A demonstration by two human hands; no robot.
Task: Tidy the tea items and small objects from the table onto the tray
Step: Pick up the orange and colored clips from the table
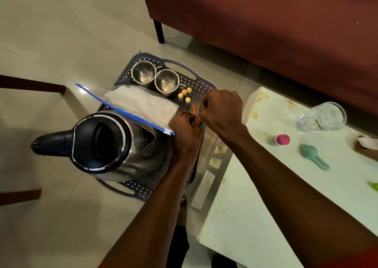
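Tray (189, 79) on floor already carries kettle (106, 142), zip bag (141, 106), two steel cups (155, 78), four batteries (185, 96). Left hand (185, 132) and right hand (222, 110) fingers pinch orange item (194, 112) over tray. Right of tray, on counter (255, 196): bottle (281, 140), scoop (314, 155), glass (322, 117) remain.

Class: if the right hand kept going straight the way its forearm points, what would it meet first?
Probably the batteries standing on the tray, just beyond the right hand; height is unclear.
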